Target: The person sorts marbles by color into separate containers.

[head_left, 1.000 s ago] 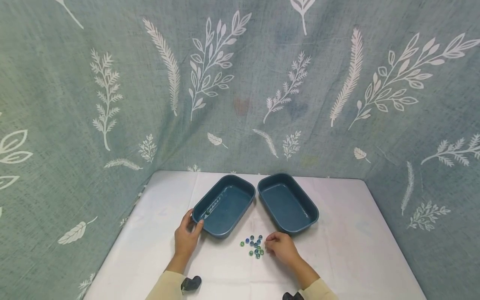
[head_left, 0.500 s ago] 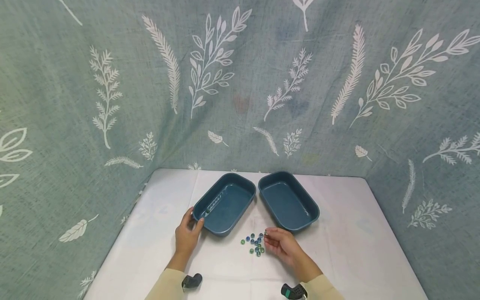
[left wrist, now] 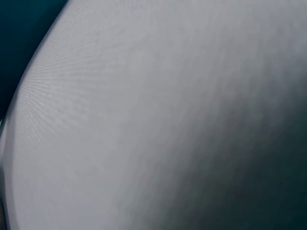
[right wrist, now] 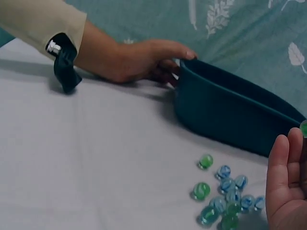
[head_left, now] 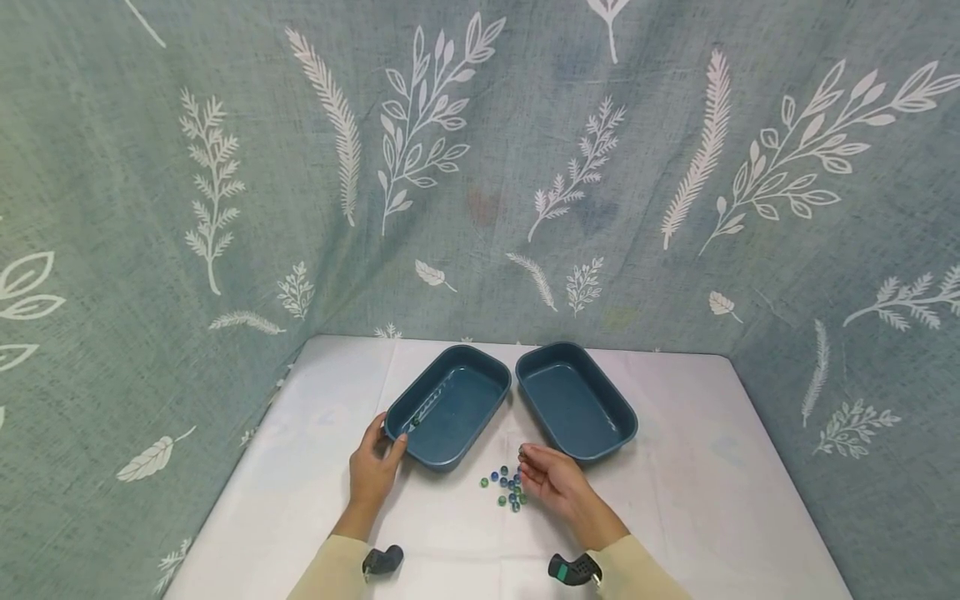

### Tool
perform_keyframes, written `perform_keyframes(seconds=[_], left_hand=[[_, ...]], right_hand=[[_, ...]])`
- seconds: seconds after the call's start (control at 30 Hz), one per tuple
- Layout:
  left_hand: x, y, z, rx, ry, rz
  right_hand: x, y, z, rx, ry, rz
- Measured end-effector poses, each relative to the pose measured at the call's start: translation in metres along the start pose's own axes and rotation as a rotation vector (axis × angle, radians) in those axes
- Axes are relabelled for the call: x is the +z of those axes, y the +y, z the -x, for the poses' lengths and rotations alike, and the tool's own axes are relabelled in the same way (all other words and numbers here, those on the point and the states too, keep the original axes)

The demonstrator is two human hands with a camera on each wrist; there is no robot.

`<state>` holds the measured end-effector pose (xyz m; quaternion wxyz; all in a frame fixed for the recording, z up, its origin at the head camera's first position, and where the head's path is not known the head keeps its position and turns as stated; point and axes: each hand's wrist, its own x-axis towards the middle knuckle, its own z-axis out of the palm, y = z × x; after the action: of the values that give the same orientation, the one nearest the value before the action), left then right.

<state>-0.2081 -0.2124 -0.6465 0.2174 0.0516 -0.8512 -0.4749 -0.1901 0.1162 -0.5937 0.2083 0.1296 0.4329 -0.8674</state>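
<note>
My left hand [head_left: 374,469] grips the near left corner of the left blue plastic tub [head_left: 468,417], its thumb on the rim; in the right wrist view the left fingers [right wrist: 168,72] bend against the outside wall. A green marble [head_left: 416,422] lies inside this tub. My right hand [head_left: 557,483] pinches another green marble [right wrist: 304,127] at its fingertips, above the table and beside the loose marbles. Those blue marbles [right wrist: 233,195] and green marbles [right wrist: 201,191] lie in a loose cluster on the white cloth, several of each. The left wrist view shows mostly cloth, blurred.
A second blue tub [head_left: 576,408] stands to the right of the first, angled away from it, with a narrow gap between them. White cloth covers the table [head_left: 697,467]. A grey-green leaf-patterned curtain [head_left: 480,167] encloses the back and sides.
My right hand has risen from beside the cluster with a green marble in its fingertips and moved a little forward and left. My left hand stays on the tub.
</note>
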Motion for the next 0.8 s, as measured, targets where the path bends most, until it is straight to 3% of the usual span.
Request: perform_keyframes(seconds=[0.23, 0.5, 0.8], left_hand=[[0.0, 0.001, 0.001, -0.002, 0.0, 0.002], [0.0, 0.001, 0.001, -0.013, -0.005, 0.004], [0.0, -0.003, 0.0, -0.006, 0.008, 0.021]], right_hand=[[0.018, -0.005, -0.007, 0.011, 0.0, -0.037], [0.041, -0.023, -0.023, 0.001, 0.054, 0.026], [0.064, -0.035, -0.048, 0.02, 0.032, 0.087]])
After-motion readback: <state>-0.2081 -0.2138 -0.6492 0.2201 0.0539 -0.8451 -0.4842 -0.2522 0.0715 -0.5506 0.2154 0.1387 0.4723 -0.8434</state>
